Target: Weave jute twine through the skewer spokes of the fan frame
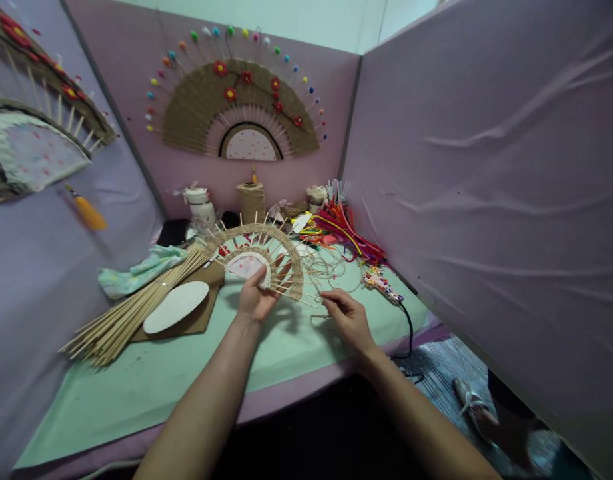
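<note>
My left hand (257,293) grips a half-round woven fan (286,257) by its pale centre, thumb in front and fingers behind the sticks. Twine bands run across the thin wooden sticks, whose tips poke out past the outer band. At the fan's lower right corner, my right hand (344,312) pinches a strand of twine close to the last stick. Loose loops of twine (329,263) lie on the table behind that hand. Some of my left fingers are hidden by the fan.
A bundle of sticks (136,303) and a white oval card (176,307) lie on brown cardboard (199,320) at left. Behind stand a twine spool (251,202) and a white bottle (201,210). Coloured pipe cleaners (346,230) and a corded glue gun (383,285) are at right.
</note>
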The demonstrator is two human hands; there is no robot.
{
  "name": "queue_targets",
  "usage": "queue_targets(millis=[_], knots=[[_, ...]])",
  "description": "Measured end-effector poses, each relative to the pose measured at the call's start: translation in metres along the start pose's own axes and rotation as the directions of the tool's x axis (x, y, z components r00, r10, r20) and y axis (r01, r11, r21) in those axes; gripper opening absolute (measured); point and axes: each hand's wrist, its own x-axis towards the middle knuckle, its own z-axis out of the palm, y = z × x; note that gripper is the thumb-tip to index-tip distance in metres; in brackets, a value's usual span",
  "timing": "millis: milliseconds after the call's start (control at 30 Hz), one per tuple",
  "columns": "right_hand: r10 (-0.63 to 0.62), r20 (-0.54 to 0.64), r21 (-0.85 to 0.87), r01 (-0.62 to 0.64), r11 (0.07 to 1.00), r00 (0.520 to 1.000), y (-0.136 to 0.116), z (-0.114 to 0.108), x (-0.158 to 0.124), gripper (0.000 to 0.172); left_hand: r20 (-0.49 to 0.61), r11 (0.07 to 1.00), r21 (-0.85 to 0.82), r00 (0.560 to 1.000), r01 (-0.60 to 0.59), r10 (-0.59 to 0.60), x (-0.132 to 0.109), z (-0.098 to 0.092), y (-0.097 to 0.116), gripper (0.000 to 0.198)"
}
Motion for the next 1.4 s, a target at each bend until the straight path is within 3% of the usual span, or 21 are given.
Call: queue_targets(millis=[200,500,833,1400], knots=[[-0.047,0.098,-0.027,0.050,0.998,0.994,-0.004,0.009,-0.003,0.018,0.020,0.999,-0.003,0.999,0.032,-0.032,0.000,0.001,-0.005,0.047],[-0.057,0.151,-0.056,0.066,0.996,0.987,-0.004,0.010,-0.006,0.018,0.003,0.998,0.013,0.998,0.066,-0.066,-0.003,0.005,-0.006,0.047],[-0.034,0.124,-0.072,0.043,0.996,0.992,-0.008,0.002,-0.006,0.018,-0.033,1.000,-0.003,0.999,-0.006,0.005,-0.001,0.003,0.001,0.044],[0.006,0.305,-0.055,0.011,0.998,0.952,-0.005,-0.007,-0.004,0.024,-0.018,0.995,0.098,1.000,-0.018,0.020,-0.005,0.008,0.003,0.041]])
